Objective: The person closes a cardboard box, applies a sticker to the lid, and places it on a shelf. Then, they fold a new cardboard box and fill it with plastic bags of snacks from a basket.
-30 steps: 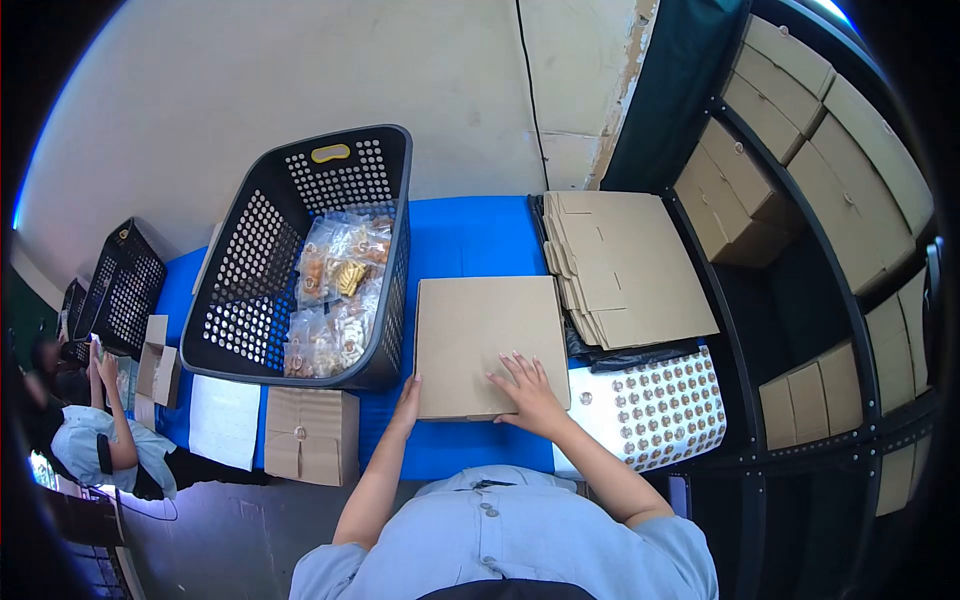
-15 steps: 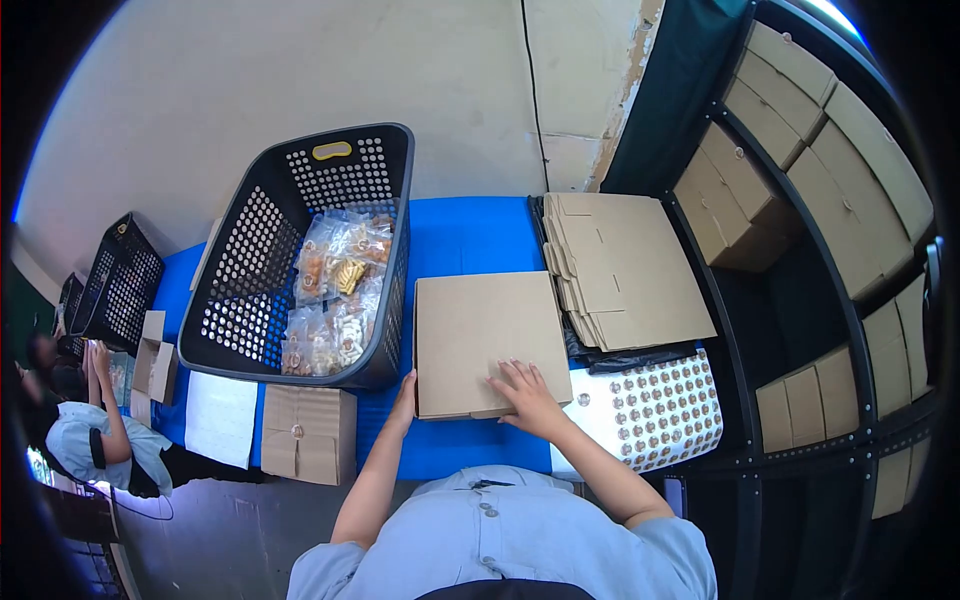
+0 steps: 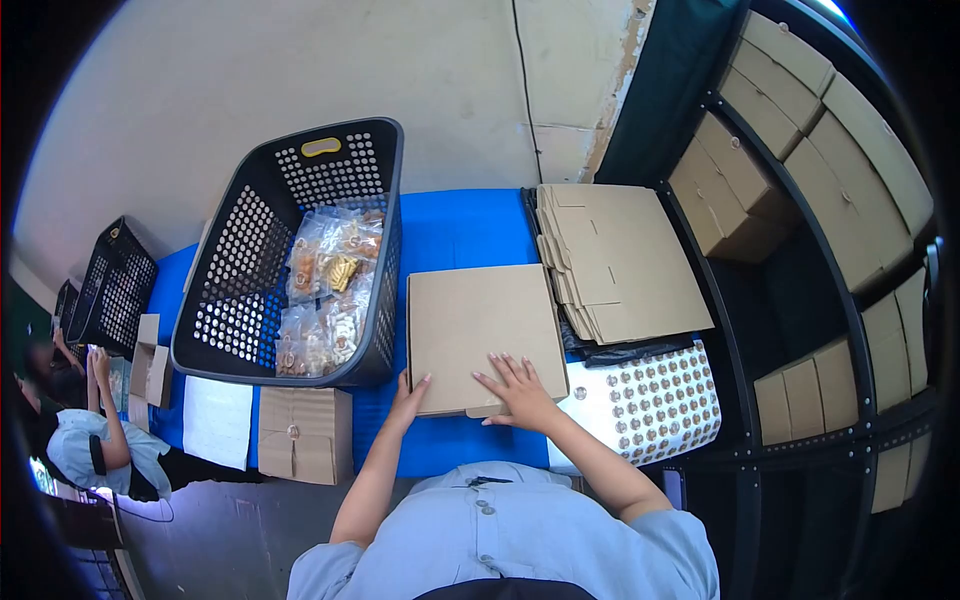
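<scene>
A closed cardboard box (image 3: 480, 320) lies in front of me on the blue-covered table. My left hand (image 3: 404, 404) grips its near left corner, thumb on the top edge and fingers along the side. On the lid, close to the front edge, my right hand (image 3: 522, 393) lies with its fingers spread and its thumb at the front edge. A small cardboard flap (image 3: 486, 411) sticks out at the front, beside the right thumb. To the right is a sheet of round stickers (image 3: 650, 408).
A dark plastic basket (image 3: 230, 372) with bagged snacks (image 3: 335, 262) stands left of the box. Flattened cartons (image 3: 630, 265) are stacked at right. A sealed box (image 3: 305, 435) and white paper (image 3: 217, 422) lie left. Shelves hold boxes (image 3: 850, 190). Another person (image 3: 105, 440) works at far left.
My left hand has brought its thumb over the box's near left corner. My right hand has shifted slightly left on the lid, and a flap now protrudes at the front. The view has shifted slightly.
</scene>
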Available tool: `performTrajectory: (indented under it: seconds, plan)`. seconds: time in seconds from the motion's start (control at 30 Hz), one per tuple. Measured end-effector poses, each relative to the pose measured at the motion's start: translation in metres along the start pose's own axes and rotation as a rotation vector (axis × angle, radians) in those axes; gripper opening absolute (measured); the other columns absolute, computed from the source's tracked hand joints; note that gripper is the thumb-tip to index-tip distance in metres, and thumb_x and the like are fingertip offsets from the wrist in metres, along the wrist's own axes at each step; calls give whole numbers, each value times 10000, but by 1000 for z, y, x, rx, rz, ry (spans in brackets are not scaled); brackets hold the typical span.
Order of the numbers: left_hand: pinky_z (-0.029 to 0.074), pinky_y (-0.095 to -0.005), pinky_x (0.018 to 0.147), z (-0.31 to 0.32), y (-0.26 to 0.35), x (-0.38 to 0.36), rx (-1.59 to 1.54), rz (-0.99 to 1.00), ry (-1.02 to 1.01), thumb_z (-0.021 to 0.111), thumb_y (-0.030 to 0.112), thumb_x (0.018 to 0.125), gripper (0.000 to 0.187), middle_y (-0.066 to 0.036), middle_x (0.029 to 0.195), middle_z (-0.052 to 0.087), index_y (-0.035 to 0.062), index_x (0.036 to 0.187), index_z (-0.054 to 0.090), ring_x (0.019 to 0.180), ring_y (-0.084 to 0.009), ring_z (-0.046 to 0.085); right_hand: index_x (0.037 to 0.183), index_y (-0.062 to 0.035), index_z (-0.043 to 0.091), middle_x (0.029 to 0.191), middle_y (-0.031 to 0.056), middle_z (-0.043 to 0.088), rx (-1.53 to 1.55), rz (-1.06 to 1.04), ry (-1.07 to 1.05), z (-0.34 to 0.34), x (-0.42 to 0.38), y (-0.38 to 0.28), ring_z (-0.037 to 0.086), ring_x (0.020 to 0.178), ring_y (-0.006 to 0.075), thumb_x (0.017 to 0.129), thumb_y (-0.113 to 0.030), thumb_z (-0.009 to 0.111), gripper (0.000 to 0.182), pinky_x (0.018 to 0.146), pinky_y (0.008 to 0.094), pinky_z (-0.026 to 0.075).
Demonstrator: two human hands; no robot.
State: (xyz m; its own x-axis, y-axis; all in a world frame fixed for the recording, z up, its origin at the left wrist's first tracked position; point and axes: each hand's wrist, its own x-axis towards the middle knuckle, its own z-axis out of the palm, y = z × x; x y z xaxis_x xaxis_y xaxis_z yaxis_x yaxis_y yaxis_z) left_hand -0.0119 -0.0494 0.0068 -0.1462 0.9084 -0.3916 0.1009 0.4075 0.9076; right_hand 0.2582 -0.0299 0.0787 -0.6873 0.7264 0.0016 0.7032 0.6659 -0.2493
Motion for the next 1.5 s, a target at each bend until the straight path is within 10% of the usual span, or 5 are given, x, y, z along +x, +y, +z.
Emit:
performTrajectory:
  seconds: [0.7, 1.5]
  plan:
    - [273, -325, 1087, -9, -8, 10, -90, -39, -23, 408, 561, 939, 748, -185, 1414, 415, 19, 1441, 291, 1322, -269, 381, 1381, -210, 446, 1427, 148, 376, 166, 84, 131, -22, 0, -9, 317, 1350, 343, 685, -191, 783, 774, 1119, 548, 207]
    - [265, -339, 1089, -5, 7, 4, -83, -34, -39, 430, 507, 942, 678, -182, 1380, 430, 19, 1397, 311, 1313, -260, 379, 1405, -285, 432, 1473, 181, 306, 181, 54, 77, -22, 3, -6, 252, 1383, 388, 772, -293, 718, 695, 1110, 578, 197]
